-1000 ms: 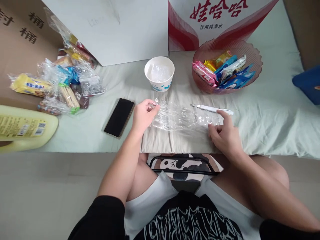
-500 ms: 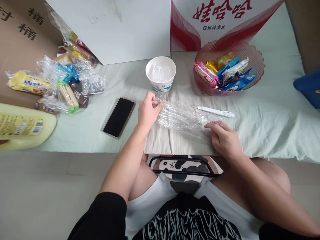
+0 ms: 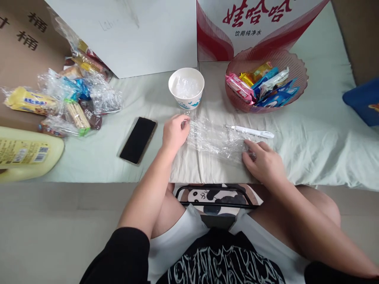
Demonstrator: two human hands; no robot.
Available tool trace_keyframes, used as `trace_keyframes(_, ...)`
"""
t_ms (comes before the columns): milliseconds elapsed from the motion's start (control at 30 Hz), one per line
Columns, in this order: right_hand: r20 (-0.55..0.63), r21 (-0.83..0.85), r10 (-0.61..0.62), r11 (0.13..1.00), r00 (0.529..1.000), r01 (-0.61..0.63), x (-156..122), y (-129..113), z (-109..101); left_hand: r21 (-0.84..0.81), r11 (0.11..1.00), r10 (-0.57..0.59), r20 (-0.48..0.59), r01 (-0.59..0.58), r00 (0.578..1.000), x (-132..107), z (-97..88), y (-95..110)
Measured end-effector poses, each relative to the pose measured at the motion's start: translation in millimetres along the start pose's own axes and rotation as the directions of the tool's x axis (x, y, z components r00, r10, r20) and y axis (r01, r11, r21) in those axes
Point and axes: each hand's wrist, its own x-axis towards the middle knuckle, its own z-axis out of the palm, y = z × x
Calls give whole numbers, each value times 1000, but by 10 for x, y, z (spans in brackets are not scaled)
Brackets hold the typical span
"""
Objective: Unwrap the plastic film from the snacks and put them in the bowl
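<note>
A crumpled sheet of clear plastic film [image 3: 211,138] lies spread across the cloth between my hands. My left hand [image 3: 175,132] pinches its left end between thumb and fingers, just below a white paper cup [image 3: 194,102] with crinkled clear plastic inside. At the film's right end, my right hand [image 3: 263,159] touches the edge with thumb and index finger apart; the other fingers are curled. Just behind the film, partly against it, rests a white slim-handled tool [image 3: 251,131] with a thin metal tip pointing left.
A pink ribbed bowl [image 3: 300,85] of wrapped snacks stands behind on the right. On the left are a black phone [image 3: 138,140], a pile of packaged snacks [image 3: 74,92] and a yellow bottle [image 3: 32,154]. Boxes [image 3: 142,39] line the back; a blue object [image 3: 363,102] is far right.
My right thumb and index finger have spread apart at the film's right end. My left hand still pinches the left end. The whole view has shifted slightly.
</note>
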Motion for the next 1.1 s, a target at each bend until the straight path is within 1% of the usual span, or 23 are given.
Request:
trace_keyframes(67,1,-57,28,998,1000,-28,-21,-16,-38,57,998,23,9,-23,1000,-16,13,-3)
trace_keyframes(133,-26,-86,4,996,1000,-6,-54,-3,-71,109,993,43,16,-44,999,-43,26,-3)
trace_keyframes(200,-57,-78,-89,993,994,85,-96,36,-99,140,987,70,35,-74,997,-70,34,-1)
trace_keyframes(267,-76,-37,-211,977,974,209,-138,83,-126,118,986,104,83,-114,991,-86,38,-2)
trace_keyframes(333,-102,30,-299,952,949,303,-160,118,-150,38,988,145,143,-152,979,-88,42,-5)
trace_keyframes(367,-125,69,-315,943,941,325,-157,125,-159,-18,986,164,171,-164,972,-87,45,-6)
trace_keyframes(467,-214,192,-281,927,935,323,-54,96,-162,-221,957,237,224,-188,945,-92,59,11)
trace_keyframes(533,-216,272,-277,904,936,330,99,34,-148,-347,915,299,235,-208,925,-115,66,55)
trace_keyframes(600,-139,334,-324,874,936,352,298,-47,-141,-444,866,360,240,-228,901,-157,62,118)
trace_keyframes(633,-70,355,-363,862,929,363,401,-87,-147,-484,842,389,242,-237,889,-183,55,149)
trace_keyframes(667,21,369,-414,849,910,378,498,-124,-160,-518,820,415,242,-245,877,-209,44,173)
trace_keyframes(733,226,386,-513,828,828,407,648,-181,-204,-573,778,451,221,-259,865,-250,12,183)
trace_keyframes(767,293,398,-539,820,790,412,692,-201,-226,-596,759,457,199,-263,867,-258,-6,163)
trace_keyframes(800,319,420,-547,814,774,402,715,-218,-241,-619,740,450,166,-262,878,-256,-23,129)
trace_keyframes(833,304,460,-530,809,792,366,718,-234,-246,-648,719,426,126,-251,896,-246,-36,83)
trace_keyframes(867,252,525,-482,797,839,299,705,-251,-237,-685,693,387,90,-225,918,-230,-43,33)
trace_keyframes(900,192,611,-402,763,895,211,681,-272,-215,-728,661,338,72,-183,938,-211,-43,-14)
trace_keyframes(933,146,702,-304,702,941,118,652,-296,-182,-774,621,291,83,-122,953,-195,-33,-48)
trace_keyframes(967,125,781,-212,623,969,35,623,-324,-142,-815,578,255,127,-45,958,-185,-15,-65)
trace_keyframes(1000,120,840,-143,542,982,-24,598,-355,-101,-841,539,239,203,45,950,-184,11,-60)
trace_keyframes(1033,116,878,-103,476,988,-53,578,-384,-62,-846,514,242,300,141,923,-191,40,-34)
trace_keyframes(1067,104,900,-93,433,990,-54,565,-410,-29,-829,509,251,401,232,881,-206,70,10)
trace_keyframes(1100,86,911,-101,410,991,-38,559,-427,-3,-796,520,251,490,310,835,-224,97,64)
